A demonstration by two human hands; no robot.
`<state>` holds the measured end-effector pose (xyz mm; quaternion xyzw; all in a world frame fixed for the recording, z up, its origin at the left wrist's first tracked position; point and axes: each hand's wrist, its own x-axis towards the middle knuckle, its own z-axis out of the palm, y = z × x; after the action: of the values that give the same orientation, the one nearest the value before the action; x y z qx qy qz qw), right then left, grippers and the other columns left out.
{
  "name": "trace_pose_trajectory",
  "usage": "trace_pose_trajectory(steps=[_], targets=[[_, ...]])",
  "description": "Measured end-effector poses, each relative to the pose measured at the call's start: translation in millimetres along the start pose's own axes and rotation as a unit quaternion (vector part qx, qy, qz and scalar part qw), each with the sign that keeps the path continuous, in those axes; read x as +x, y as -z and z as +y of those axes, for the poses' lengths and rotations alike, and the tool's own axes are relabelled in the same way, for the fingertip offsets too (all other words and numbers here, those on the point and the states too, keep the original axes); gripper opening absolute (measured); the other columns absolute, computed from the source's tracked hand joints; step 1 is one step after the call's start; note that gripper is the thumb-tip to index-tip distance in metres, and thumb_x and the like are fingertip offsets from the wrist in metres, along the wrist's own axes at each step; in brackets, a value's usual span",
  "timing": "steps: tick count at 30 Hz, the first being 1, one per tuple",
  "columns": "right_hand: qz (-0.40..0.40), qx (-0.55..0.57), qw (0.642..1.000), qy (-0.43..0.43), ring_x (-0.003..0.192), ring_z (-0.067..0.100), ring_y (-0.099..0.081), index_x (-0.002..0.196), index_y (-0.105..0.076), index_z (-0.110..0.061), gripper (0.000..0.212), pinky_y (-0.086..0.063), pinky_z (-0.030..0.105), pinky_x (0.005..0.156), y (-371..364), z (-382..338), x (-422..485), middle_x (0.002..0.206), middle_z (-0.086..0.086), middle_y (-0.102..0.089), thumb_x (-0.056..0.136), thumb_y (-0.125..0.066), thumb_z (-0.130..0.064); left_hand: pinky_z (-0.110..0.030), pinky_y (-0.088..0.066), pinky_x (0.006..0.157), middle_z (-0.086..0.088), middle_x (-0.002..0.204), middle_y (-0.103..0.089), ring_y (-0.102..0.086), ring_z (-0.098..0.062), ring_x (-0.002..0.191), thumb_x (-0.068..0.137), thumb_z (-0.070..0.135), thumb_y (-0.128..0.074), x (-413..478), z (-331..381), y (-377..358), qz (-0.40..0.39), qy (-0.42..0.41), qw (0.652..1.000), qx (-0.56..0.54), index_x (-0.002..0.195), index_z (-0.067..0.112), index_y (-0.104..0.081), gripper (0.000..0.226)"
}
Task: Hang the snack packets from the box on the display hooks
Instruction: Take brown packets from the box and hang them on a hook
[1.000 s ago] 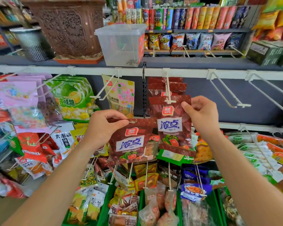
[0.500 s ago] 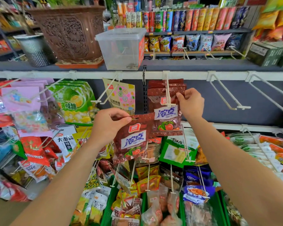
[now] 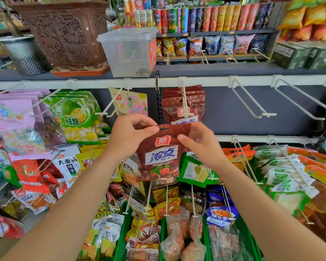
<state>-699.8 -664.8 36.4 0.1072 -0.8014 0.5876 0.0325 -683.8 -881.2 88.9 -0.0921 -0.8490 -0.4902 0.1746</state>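
Observation:
I hold one dark red snack packet [image 3: 161, 153] upright in front of me, just below the display hook. My left hand [image 3: 129, 136] pinches its top left corner. My right hand [image 3: 198, 144] grips its top right edge. The packet's hang hole sits at its top middle. Directly above, several matching red packets [image 3: 194, 103] hang on a white double-prong hook [image 3: 184, 98] under the shelf rail. A clear plastic box [image 3: 128, 51] stands on the shelf above, looking nearly empty.
Two bare white hooks [image 3: 252, 102] jut out to the right of the red packets. Green and pink packets [image 3: 73, 113] hang at the left. Lower hooks and green baskets [image 3: 120, 242] of snacks fill the space below my arms. A carved brown planter [image 3: 64, 32] stands beside the box.
My right hand let go of the packet it hung on the hook and came down to the packet in my left hand. Both hands now hold that packet, raised toward the middle.

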Motion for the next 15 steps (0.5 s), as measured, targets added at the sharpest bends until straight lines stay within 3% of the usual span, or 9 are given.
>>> trace_pose_trajectory(steps=[3,8,12,15], targets=[[0.02,0.058,0.998,0.007,0.092,0.014,-0.073,0.105,-0.066,-0.021,0.016,-0.061,0.044,0.079,-3,-5,-2,0.1,-0.003,-0.075,0.09,-0.07,-0.026,-0.013,-0.049,0.062,0.01,0.077,-0.072,-0.067,-0.004,0.073,0.079,0.017,-0.078,0,4,-5,-0.015,-0.004,1.0,-0.005,0.081,0.018,-0.075,0.004],[0.068,0.052,0.995,0.043,0.085,0.013,-0.074,0.098,-0.067,-0.023,0.007,-0.062,0.037,0.073,10,-14,-15,0.094,-0.003,-0.076,0.093,-0.067,-0.019,-0.009,-0.047,0.068,0.015,0.081,-0.071,-0.064,0.002,0.079,0.083,0.021,-0.074,0,5,-8,-0.01,-0.024,0.999,0.02,0.087,0.02,-0.074,0.005],[0.102,0.069,0.991,0.043,0.079,0.012,-0.074,0.089,-0.065,-0.023,0.008,-0.062,0.032,0.067,27,-20,-12,0.085,-0.005,-0.076,0.094,-0.065,-0.017,-0.023,-0.051,0.078,0.019,0.086,-0.069,-0.062,0.003,0.081,0.083,0.037,-0.072,0,-12,-5,-0.04,-0.008,0.993,0.112,0.101,0.03,-0.068,0.02],[0.111,0.055,0.992,0.033,0.079,0.012,-0.074,0.093,-0.067,-0.018,0.002,-0.062,0.035,0.069,36,-22,-5,0.085,-0.005,-0.077,0.094,-0.065,-0.018,-0.032,-0.051,0.088,0.018,0.108,-0.066,-0.06,-0.001,0.097,0.082,0.049,-0.07,-4,-28,-1,-0.087,0.027,0.979,0.184,0.121,0.03,-0.06,0.044]])
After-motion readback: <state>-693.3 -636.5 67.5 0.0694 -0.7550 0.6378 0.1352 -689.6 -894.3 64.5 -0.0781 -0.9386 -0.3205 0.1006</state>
